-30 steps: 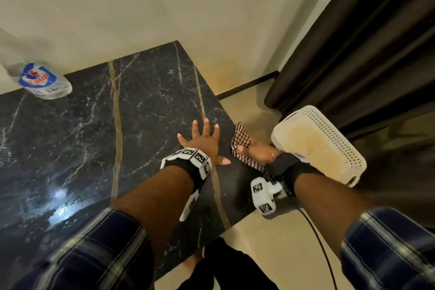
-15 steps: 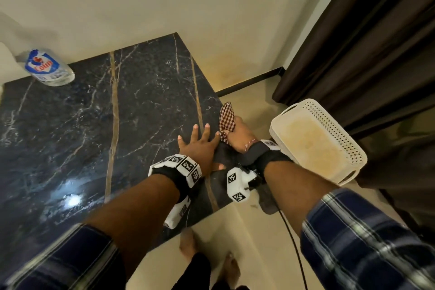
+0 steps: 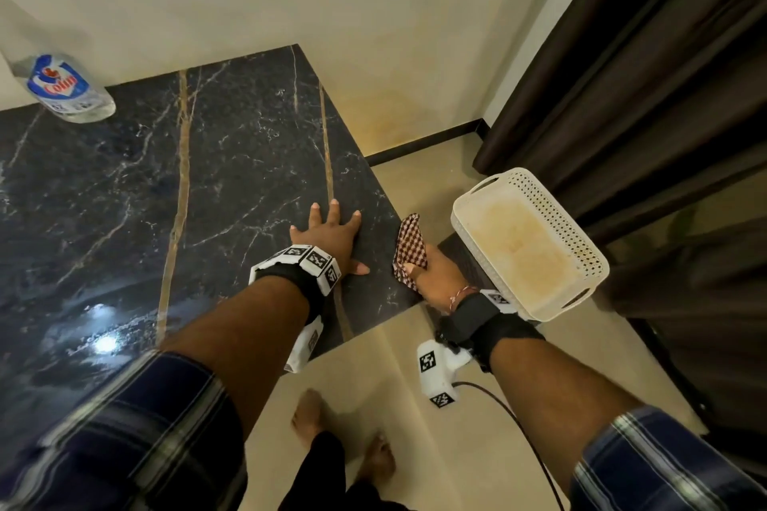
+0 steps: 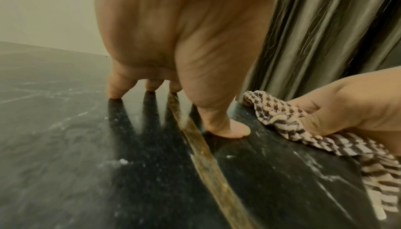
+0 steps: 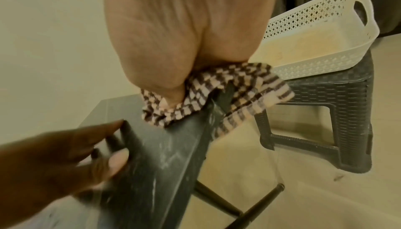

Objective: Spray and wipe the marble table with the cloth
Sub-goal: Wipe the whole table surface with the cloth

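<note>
The left hand (image 3: 330, 234) lies flat with fingers spread on the marble counter (image 3: 174, 195), holding nothing. At its 3 o'clock, the right hand's (image 3: 433, 272) grip pinches the checked cloth (image 3: 411, 249), apparently draped over the counter's edge. The spray bottle (image 3: 66, 89) stands at 10 o'clock.

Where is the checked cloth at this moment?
In the head view, the checked cloth is gripped by the right hand at the marble table's right edge, between the left hand and the white basket.

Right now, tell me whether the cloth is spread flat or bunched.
Bunched: the right hand grips the cloth over the table edge.
</note>
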